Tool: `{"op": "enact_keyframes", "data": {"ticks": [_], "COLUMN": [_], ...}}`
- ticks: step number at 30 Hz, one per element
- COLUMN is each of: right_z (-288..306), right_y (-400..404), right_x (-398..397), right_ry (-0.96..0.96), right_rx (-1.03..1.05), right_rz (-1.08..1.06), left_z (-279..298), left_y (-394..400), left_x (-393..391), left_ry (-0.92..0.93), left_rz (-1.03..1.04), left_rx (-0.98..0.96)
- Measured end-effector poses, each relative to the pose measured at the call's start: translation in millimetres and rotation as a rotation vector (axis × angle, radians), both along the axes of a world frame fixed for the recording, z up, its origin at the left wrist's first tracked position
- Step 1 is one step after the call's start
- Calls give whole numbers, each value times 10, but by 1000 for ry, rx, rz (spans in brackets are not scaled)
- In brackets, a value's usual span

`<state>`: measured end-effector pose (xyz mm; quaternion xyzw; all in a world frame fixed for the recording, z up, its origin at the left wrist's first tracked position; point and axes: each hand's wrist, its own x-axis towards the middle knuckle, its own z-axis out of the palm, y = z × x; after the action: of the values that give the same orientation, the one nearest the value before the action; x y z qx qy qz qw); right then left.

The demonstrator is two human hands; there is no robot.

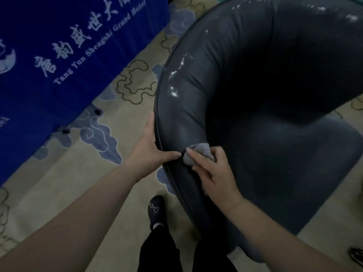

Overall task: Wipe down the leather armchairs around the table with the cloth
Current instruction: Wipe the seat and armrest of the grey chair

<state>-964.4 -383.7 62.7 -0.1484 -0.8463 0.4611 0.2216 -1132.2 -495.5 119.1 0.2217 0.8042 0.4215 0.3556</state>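
head view: a dark grey leather armchair (255, 95) with a curved back fills the right and centre of the frame, seen from above and behind its left side. the left hand (152, 148) lies flat against the outer edge of the chair back, fingers straight along the piping, thumb stretched across the top of the padded rim; it holds nothing. the right hand (214, 173) sits just beside it on the rim, fingers curled round a bunched grey cloth (198, 152), which is pressed against the leather at the lower part of the rim. the left thumb tip almost meets the cloth. bright glossy patches show on the rim further up. to the left, a blue tablecloth (59, 55) printed with white characters and the words "grand hotel" hangs to the floor. a beige carpet (117, 99) with blue and outlined cloud patterns lies beneath. a black shoe (156, 211) with a studded bow and dark trouser legs show at bottom centre.
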Motion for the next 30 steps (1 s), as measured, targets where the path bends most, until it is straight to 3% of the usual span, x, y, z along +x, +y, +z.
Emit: {"op": "enact_keyframes", "data": {"ticks": [4, 7, 12, 17, 25, 30], "right_z": [-9, 47, 180, 305, 485, 445], "right_y": [129, 417, 140, -255, 239, 437], "right_x": [-477, -1019, -766, -456, -1564, -1821], "right_ry": [-55, -101, -131, -193, -189, -188], "right_rx": [39, -82, -167, -46, 263, 276], "right_rz": [-179, -341, -380, -356, -321, -390], "left_z": [-27, -7, 149, 189, 107, 94], "left_y": [4, 35, 137, 138, 147, 262], "left_x": [-176, -326, -592, -631, -682, -816], "left_ry": [-10, -8, -39, -88, -144, -126], "left_rz": [-60, -127, -253, -309, -297, -234], "left_rx": [17, 58, 56, 51, 122, 68]}}
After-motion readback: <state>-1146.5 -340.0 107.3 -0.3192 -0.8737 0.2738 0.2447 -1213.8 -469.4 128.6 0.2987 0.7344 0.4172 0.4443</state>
